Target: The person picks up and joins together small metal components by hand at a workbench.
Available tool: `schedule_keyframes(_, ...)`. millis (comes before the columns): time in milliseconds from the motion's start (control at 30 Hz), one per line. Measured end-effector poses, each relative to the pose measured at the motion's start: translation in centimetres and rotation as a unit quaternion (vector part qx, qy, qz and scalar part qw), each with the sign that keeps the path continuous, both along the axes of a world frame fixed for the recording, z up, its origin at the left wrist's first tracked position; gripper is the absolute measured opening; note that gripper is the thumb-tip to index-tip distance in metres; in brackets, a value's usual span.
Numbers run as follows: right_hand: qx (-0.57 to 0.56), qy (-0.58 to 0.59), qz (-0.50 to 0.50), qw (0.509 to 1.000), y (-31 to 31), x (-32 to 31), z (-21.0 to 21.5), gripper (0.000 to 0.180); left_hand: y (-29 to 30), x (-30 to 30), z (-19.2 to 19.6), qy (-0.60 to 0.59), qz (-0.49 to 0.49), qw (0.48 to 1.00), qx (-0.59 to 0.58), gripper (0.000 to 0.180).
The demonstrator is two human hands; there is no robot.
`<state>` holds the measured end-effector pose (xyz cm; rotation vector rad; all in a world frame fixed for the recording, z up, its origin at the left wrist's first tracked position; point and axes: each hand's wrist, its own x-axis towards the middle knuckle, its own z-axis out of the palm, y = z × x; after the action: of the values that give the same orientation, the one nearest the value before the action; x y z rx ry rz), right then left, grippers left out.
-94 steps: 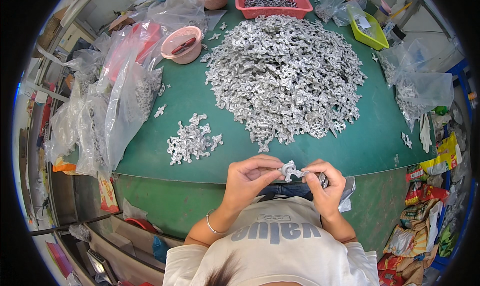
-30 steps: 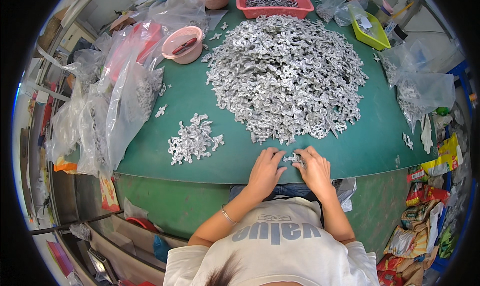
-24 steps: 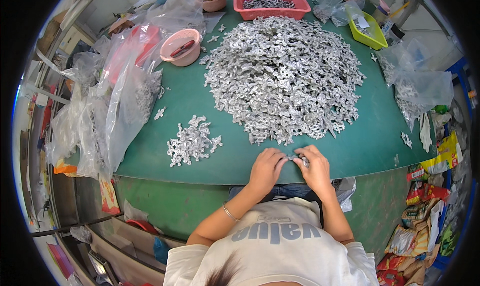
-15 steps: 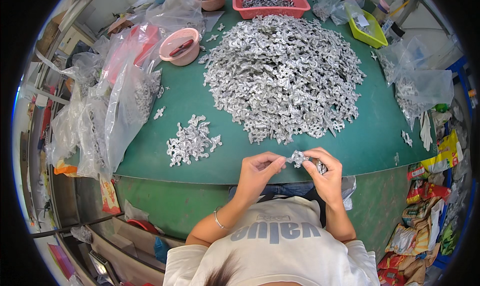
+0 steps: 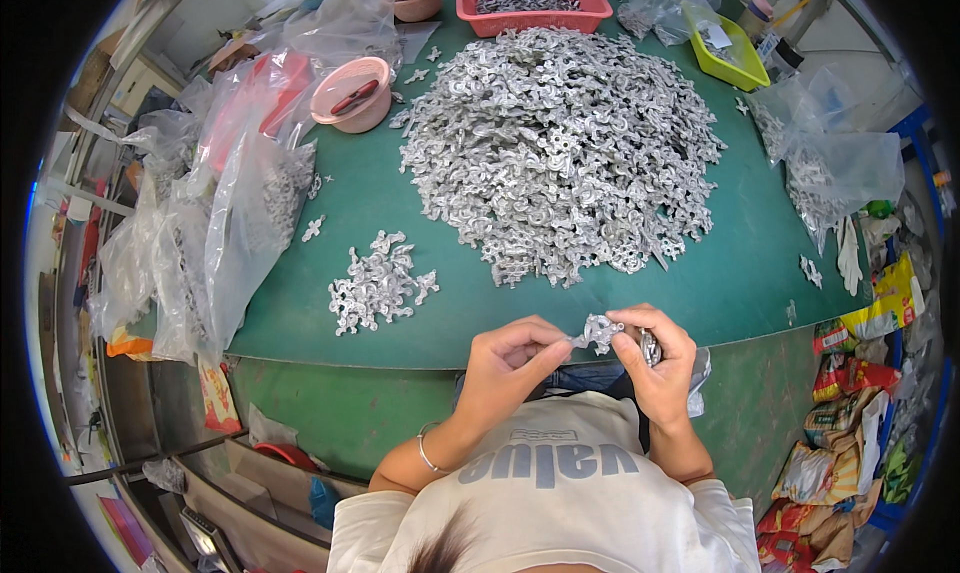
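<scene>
Over the near edge of the green table, a small silvery metal part (image 5: 598, 333) with rounded lobes sits between my two hands. My left hand (image 5: 515, 366) pinches its left end between thumb and forefinger. On the other side, the thumb and fingers of my right hand (image 5: 655, 358) grip the same part, and more shiny metal (image 5: 650, 347) shows within those curled fingers. Beyond my hands rises a big heap of similar metal parts (image 5: 565, 153). To the left of it lies a smaller pile of metal parts (image 5: 378, 285).
Clear plastic bags of parts (image 5: 215, 243) crowd the table's left side, beside a pink bowl (image 5: 362, 121) holding red-handled pliers (image 5: 355, 97). A red basket (image 5: 600, 8) and a yellow-green basket (image 5: 745, 63) stand at the back. More bags (image 5: 840, 168) and a white glove (image 5: 847, 258) lie right.
Both hands have shifted slightly, and the metal part between them appears turned. The view has moved a little; the piles look the same.
</scene>
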<state>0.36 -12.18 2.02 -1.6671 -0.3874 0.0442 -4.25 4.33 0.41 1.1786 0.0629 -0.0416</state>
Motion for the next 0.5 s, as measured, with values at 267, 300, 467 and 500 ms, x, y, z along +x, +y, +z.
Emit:
schedule_keyframes(267,0.016,-0.002,0.002,1.0,-0.22,-0.19,0.02,0.014,0.17,-0.37,0.6,-0.002,-0.022,1.0,-0.021,0.006)
schedule_keyframes(300,0.018,0.001,0.014,1.0,-0.38,-0.21,0.07,0.014,0.16,-0.4,0.66,-0.007,-0.021,1.0,-0.016,0.007)
schedule_keyframes(467,0.035,-0.008,0.032,0.999,-0.46,-0.22,0.27,0.016,0.09,-0.53,0.93,-0.019,-0.033,0.999,-0.008,0.008)
schedule_keyframes(500,0.039,-0.006,0.034,0.999,-0.48,-0.25,0.27,0.016,0.11,-0.56,0.94,-0.023,-0.037,0.999,-0.005,0.009)
